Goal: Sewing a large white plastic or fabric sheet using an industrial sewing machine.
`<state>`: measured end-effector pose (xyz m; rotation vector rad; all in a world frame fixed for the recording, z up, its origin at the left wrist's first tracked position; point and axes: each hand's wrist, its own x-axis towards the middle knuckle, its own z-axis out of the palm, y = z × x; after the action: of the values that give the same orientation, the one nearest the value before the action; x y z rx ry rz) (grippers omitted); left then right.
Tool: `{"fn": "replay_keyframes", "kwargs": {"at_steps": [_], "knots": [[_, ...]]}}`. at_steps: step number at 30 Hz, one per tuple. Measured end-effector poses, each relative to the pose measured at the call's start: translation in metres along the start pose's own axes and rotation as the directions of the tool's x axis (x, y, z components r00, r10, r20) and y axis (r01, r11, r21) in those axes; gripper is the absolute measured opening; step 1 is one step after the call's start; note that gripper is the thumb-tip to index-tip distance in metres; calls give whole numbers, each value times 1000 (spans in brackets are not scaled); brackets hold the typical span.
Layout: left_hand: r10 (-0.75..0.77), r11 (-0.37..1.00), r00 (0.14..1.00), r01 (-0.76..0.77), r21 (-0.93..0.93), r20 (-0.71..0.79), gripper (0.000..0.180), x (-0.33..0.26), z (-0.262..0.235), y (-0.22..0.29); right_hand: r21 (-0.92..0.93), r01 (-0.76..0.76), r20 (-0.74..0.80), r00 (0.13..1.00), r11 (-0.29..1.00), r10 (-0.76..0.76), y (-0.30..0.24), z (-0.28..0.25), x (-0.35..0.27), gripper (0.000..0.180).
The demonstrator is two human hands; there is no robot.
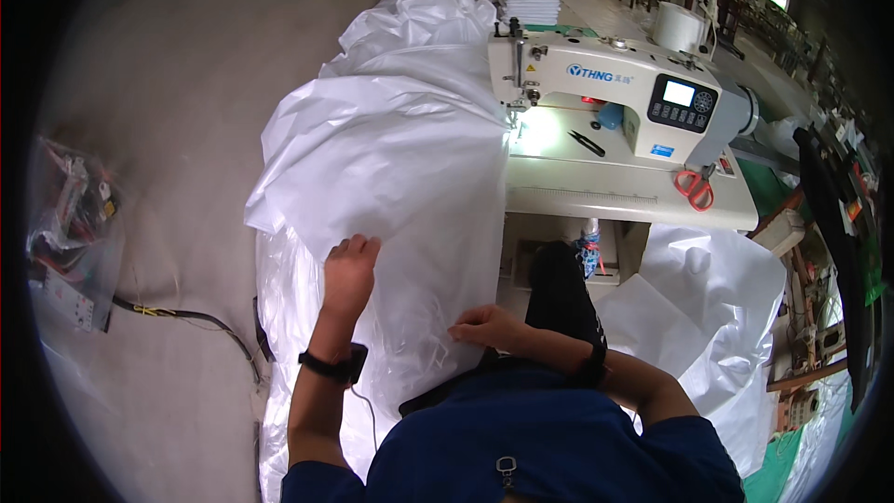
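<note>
A large sheet of white plastic-like fabric (400,149) drapes from the sewing machine (605,84) down over my lap. My left hand (349,265) lies on the fabric's left edge, fingers curled over a fold. My right hand (484,326) rests lower on the fabric near my body, pinching it. Under the needle (517,107) the machine's lamp lights the fabric edge.
The white machine table (633,191) carries red-handled scissors (694,188), black snips (587,142) and a small blue object (610,115). More white fabric (717,307) lies on the floor at right. A cable (186,317) and a bag of parts (74,224) sit at left. White rolls and stacked material stand behind the machine.
</note>
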<state>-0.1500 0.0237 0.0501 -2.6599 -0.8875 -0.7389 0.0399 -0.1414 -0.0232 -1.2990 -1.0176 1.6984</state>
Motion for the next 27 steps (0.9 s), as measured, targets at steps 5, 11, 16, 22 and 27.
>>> {"fn": "replay_keyframes", "kwargs": {"at_steps": [5, 11, 16, 22, 27], "knots": [[100, 991, 994, -96, -97, 37, 12, -1, -65, 43, -115, 434, -55, 895, 894, -442, 10, 10, 12, 17], [187, 845, 888, 72, -529, 419, 11, -15, -48, 71, -83, 449, -16, 892, 890, -451, -27, 35, -14, 14], [62, 430, 729, 597, -678, 681, 17, -23, -33, 66, -165, 349, 33, 937, 923, -348, -44, 55, -32, 18], [-65, 375, 775, 602, -704, 628, 16, -35, -15, 63, -418, 480, 311, 873, 771, -375, -34, 76, -24, 16], [-150, 801, 947, 285, -526, 284, 12, -22, -46, 56, -415, 300, -168, 902, 859, -397, -39, 58, -8, 22]]}}
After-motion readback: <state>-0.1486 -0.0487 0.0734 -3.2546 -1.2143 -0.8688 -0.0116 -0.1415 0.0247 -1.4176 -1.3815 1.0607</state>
